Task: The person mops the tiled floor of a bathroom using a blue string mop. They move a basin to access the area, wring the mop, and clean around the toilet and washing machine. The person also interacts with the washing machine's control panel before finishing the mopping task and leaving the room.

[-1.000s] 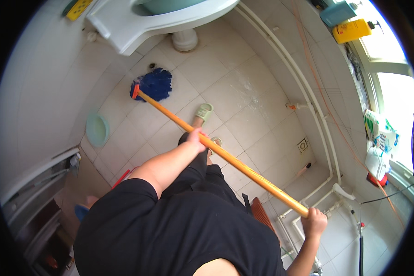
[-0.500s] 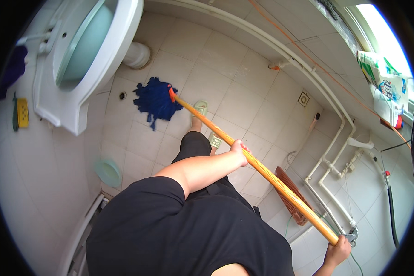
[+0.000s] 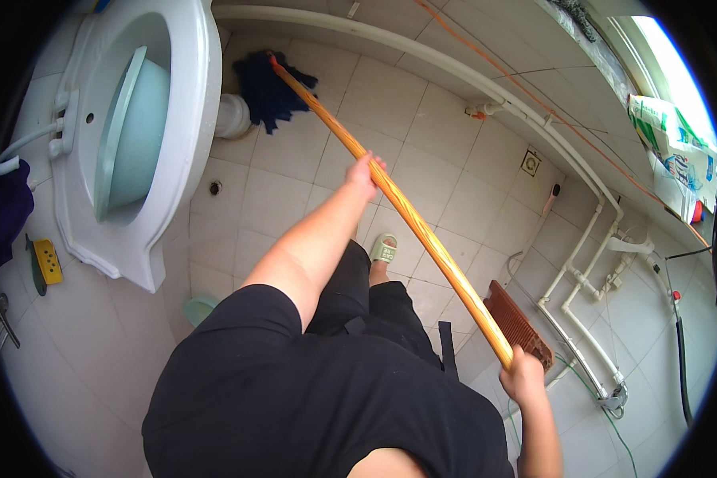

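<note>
A mop with a yellow wood-grain handle [image 3: 429,240] slants from the far left to the near right in front of me. Its dark blue mop head [image 3: 272,94] lies spread on the tiled floor beside the white sink pedestal [image 3: 233,118]. Partway along the handle, my left hand [image 3: 363,173] is closed round it. My right hand [image 3: 524,376] grips the handle's near end, close to a brown plastic basket [image 3: 519,325].
At left a white washbasin [image 3: 195,151] holds a pale green tub [image 3: 139,135]. A floor drain [image 3: 215,188] sits below it. White pipes [image 3: 570,279] run along the right wall. One green slipper [image 3: 384,248] shows on my foot. Packages [image 3: 677,151] stand by the window.
The mop head has slid farther away across the floor, next to the sink pedestal. Both hands have moved forward with the handle, and the view has shifted.
</note>
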`<act>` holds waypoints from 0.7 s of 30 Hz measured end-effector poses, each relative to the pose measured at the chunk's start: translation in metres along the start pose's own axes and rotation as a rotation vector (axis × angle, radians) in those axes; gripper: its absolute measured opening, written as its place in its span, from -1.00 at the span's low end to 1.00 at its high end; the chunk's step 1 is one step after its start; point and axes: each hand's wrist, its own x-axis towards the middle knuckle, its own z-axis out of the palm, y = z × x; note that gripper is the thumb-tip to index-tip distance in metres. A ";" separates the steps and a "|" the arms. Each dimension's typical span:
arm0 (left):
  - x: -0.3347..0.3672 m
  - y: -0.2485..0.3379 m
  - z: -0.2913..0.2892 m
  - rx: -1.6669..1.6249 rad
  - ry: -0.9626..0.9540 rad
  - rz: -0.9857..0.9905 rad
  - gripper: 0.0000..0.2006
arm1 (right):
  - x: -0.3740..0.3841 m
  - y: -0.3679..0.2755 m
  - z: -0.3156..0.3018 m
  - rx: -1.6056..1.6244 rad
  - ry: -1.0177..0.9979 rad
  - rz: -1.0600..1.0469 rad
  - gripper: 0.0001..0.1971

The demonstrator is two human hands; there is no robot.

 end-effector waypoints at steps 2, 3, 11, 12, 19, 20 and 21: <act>-0.012 0.025 -0.002 0.147 -0.040 0.127 -0.82 | 0.049 -0.020 -0.002 0.056 -0.030 -0.075 -0.77; -0.018 0.034 -0.002 0.227 -0.065 0.177 -0.81 | 0.069 -0.034 -0.003 0.107 -0.046 -0.096 -0.79; -0.021 0.079 -0.023 0.673 0.029 0.315 -0.71 | 0.096 -0.060 -0.004 0.615 -0.366 -0.184 -0.69; -0.028 0.076 -0.013 0.677 0.031 0.316 -0.71 | 0.086 -0.049 -0.007 0.633 -0.321 -0.223 -0.67; -0.024 -0.056 0.034 0.143 0.065 0.177 -0.80 | -0.008 0.074 -0.003 0.307 0.008 -0.223 -0.59; -0.033 -0.087 0.038 0.159 0.068 0.174 -0.80 | -0.023 0.093 0.007 0.315 0.039 -0.194 -0.59; -0.037 -0.115 0.039 0.174 0.065 0.154 -0.80 | -0.039 0.111 0.019 0.317 0.069 -0.172 -0.60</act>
